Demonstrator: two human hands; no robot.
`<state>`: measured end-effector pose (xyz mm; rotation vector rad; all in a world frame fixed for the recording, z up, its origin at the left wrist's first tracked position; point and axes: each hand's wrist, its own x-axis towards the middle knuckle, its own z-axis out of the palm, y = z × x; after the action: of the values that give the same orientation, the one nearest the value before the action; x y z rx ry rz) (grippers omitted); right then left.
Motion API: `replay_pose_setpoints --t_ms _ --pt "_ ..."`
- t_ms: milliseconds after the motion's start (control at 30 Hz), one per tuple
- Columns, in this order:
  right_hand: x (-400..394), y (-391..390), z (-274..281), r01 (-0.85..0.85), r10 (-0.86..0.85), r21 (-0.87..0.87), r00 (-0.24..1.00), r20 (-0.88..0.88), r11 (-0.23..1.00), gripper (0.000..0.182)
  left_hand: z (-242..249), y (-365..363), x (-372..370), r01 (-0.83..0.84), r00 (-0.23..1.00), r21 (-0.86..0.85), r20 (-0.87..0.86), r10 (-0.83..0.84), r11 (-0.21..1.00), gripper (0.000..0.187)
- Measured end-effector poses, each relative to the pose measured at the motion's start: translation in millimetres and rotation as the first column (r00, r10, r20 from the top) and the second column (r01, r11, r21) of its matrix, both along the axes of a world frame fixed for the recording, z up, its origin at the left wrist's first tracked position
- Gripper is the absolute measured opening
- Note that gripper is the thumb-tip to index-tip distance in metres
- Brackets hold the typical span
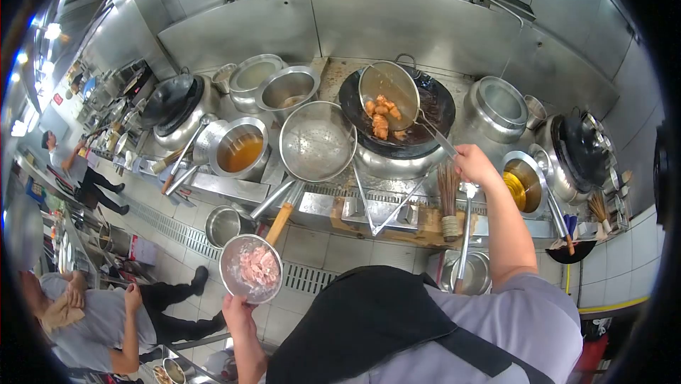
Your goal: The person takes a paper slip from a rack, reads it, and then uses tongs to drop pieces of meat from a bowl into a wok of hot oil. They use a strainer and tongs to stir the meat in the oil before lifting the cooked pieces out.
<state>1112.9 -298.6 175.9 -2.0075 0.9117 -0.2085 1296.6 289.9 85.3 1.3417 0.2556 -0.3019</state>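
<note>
My right hand [474, 164] is closed round the handle of a skimmer [389, 79], whose basket is tilted over the black wok [441, 100]. Browned fried pieces [381, 109] lie at the lower side of the basket. My left hand [240, 314] grips the rim of a metal bowl [230, 267] low at the left. Pale raw meat pieces [259, 268] fill part of that bowl. A large round strainer [318, 141] rests between the bowl and the wok.
A pot of brown liquid [241, 153] stands left of the strainer, and a pot of yellow oil [521, 182] at the right. A bamboo brush [448, 199] and a long-handled ladle [465, 235] lie near my right arm. Two other people [92, 313] stand at the left.
</note>
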Motion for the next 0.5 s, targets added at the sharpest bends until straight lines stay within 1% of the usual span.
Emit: replay_pose_setpoints --t_ms 33,100,133,200,233,267,300,367,433,500 --pt "1 -2 2 -0.001 0.001 -0.002 1.000 -0.004 1.000 0.016 -3 1 0 -0.001 1.000 -0.002 -0.004 0.001 1.000 0.026" --pt "5 -4 7 0.018 -0.024 -0.141 0.999 -0.041 0.990 0.015 -8 3 2 0.039 0.999 -0.002 0.008 -0.039 0.999 0.025" --pt "4 -3 14 0.016 -0.023 -0.143 0.999 -0.044 0.990 0.015 -7 3 1 0.038 0.999 -0.004 0.006 -0.038 0.999 0.025" --pt "2 -2 30 0.052 -0.074 -0.213 0.992 -0.100 0.976 0.016 -3 0 -1 0.026 1.000 -0.024 0.005 -0.026 0.999 0.027" --pt "0 -9 30 0.046 -0.070 -0.216 0.992 -0.103 0.975 0.016 0 -1 -2 0.021 1.000 -0.026 0.002 -0.021 0.999 0.027" --pt "-7 -19 29 -0.042 -0.010 -0.486 0.995 -0.104 0.873 0.019 3 -2 -4 0.015 1.000 -0.036 0.014 -0.015 0.999 0.028" --pt "-10 -26 28 -0.121 0.049 -0.713 0.992 -0.120 0.690 0.023 3 -2 -7 0.010 1.000 -0.045 0.027 -0.008 0.999 0.028" --pt "-12 -10 73 -0.134 -0.058 -0.650 0.963 -0.265 0.748 0.026 0 2 -7 0.011 1.000 -0.035 0.014 -0.011 0.999 0.028" --pt "-19 -5 105 -0.201 -0.038 -0.657 0.943 -0.330 0.726 0.025 0 5 -8 0.015 1.000 -0.021 0.004 -0.015 1.000 0.029" --pt "-20 -1 128 -0.293 -0.011 -0.675 0.913 -0.407 0.677 0.026 0 8 -10 0.008 1.000 -0.017 0.019 -0.008 1.000 0.028"
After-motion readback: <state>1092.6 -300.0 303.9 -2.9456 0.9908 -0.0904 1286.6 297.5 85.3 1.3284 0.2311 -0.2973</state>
